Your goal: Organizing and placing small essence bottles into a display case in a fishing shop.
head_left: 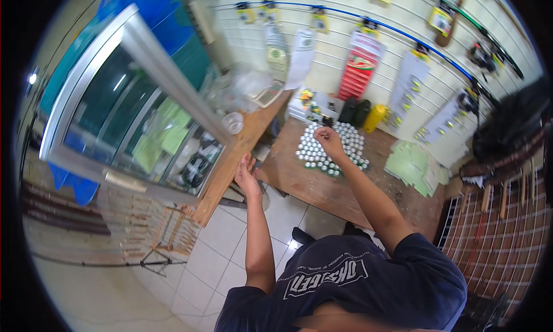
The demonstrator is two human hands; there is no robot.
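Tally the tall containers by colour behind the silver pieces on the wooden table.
Dark containers: 2
Yellow container: 1
Total: 3
The silver pieces are packed too closely, and partly hidden by the right hand, for an exact count.

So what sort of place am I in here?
Probably a fishing tackle shop: a blue rod and a reel are up along the wall, packs such as the red one hang there too, and a glass case stands to your left.
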